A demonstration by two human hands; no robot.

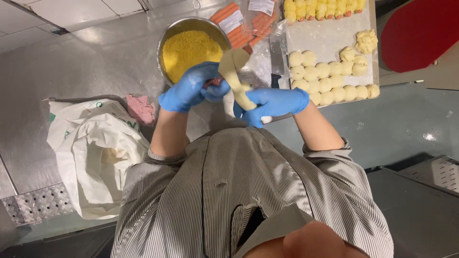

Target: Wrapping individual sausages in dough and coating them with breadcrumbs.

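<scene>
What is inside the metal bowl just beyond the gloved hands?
The metal bowl holds yellow crumbs filling most of it. The left hand and the dough strip cover its near rim, so that part is hidden.

It was a commercial kitchen: a stainless-steel counter (95, 62), a tray (330, 36) of dough balls (325, 85), and a crumb bowl (191, 48).
</scene>
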